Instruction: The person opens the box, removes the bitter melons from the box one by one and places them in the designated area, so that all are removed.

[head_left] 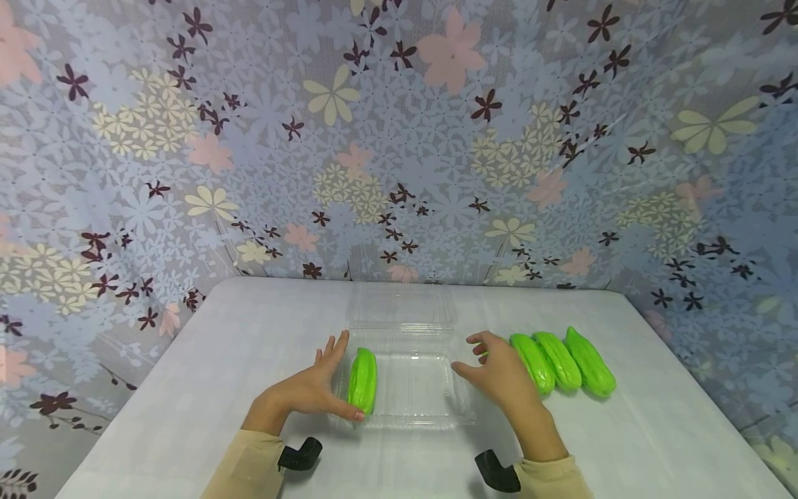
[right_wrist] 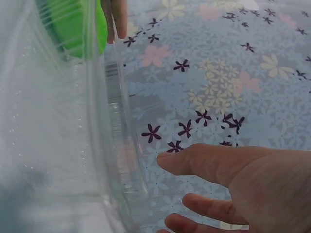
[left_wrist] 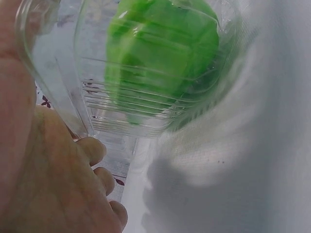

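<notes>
A clear plastic clamshell box (head_left: 414, 388) lies with its lid (head_left: 402, 305) folded back, away from me. One glossy green ribbed gourd (head_left: 363, 381) is inside along the left wall; the left wrist view shows the same gourd (left_wrist: 160, 53) through the plastic. My left hand (head_left: 314, 388) spans the box's left side, thumb at the near corner, fingers stretched toward the far one. My right hand (head_left: 501, 371) hovers off the right wall, thumb and fingers apart. In the right wrist view, nothing sits between the thumb and fingers of this hand (right_wrist: 243, 179).
On the right, several more green gourds (head_left: 557, 360) lie side by side, and a bit of green shows between my right hand's fingers. White cloth covers the table (head_left: 249, 333). Behind it rises a flowered curtain (head_left: 399, 138).
</notes>
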`<state>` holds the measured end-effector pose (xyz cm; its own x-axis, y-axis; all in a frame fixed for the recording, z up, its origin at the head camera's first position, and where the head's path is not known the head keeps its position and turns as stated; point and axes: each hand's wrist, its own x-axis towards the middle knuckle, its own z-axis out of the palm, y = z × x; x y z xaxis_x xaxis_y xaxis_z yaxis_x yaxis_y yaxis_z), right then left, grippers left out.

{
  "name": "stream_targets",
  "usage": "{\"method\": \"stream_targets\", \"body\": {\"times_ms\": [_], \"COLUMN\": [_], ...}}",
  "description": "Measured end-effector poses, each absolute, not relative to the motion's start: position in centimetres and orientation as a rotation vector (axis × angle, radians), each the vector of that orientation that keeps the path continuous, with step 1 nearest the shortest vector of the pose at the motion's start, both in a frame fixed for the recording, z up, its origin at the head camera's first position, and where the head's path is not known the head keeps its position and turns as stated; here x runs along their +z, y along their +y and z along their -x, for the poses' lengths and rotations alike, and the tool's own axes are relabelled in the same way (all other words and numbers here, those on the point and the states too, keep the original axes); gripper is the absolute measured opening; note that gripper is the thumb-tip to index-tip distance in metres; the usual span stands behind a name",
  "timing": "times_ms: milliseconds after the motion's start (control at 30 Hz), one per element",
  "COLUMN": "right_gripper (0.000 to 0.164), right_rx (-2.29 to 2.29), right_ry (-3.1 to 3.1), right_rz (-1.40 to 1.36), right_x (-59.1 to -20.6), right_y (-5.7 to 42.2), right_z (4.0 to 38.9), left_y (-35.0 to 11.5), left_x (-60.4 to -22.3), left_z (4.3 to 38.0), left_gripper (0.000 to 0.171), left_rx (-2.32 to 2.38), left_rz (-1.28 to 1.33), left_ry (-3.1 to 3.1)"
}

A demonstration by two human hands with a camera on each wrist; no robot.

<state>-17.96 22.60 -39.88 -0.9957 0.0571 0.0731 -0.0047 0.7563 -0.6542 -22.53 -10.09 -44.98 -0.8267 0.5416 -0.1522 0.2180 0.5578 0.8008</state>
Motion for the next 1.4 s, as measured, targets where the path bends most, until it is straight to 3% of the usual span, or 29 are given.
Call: {"method": "stream_targets", "body": {"times_ms": [1033,1400], "right_gripper": [0.042,0.056], "right_rx": [1.065,1.273], "right_ry": [-2.804,-2.815], "right_rz": [-0.147,-0.223], "right_x": [-41.3,-42.4], "right_y": [18.2,17.0], "right_z": [17.5,17.5], "left_y": [-10.1,-10.1], "left_x": [-45.0,-45.2], "left_z": [22.6,22.6], "left_gripper": [0.147,0.147], "left_rx": [1.166,1.157], "left_rz": [-0.631,-0.635], "left_ry": [2.416,2.418]}}
